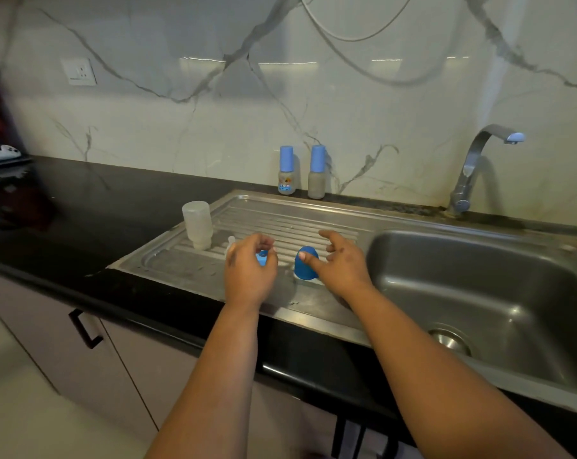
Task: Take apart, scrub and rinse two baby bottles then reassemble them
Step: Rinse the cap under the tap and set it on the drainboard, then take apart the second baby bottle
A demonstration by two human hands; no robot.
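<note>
At the centre of the frame, the left hand (249,271) curls its fingers around a small blue ring (261,258) over the ribbed drainboard (280,223). Just to its right, the right hand (341,263) is spread open, thumb touching a blue cap (305,265) standing on the drainboard. A clear bottle (197,224) stands upside down at left. Two capped bottles (302,172) stand by the wall, left of the tap (476,164).

Both bare forearms reach forward from six o'clock, side by side. The left hand (249,270) shows its back, fingers curled inward, fingertips toward twelve o'clock. The right hand (338,260), at three o'clock of the left, has fingers spread and loosely bent, thumb pointing toward nine o'clock.
</note>
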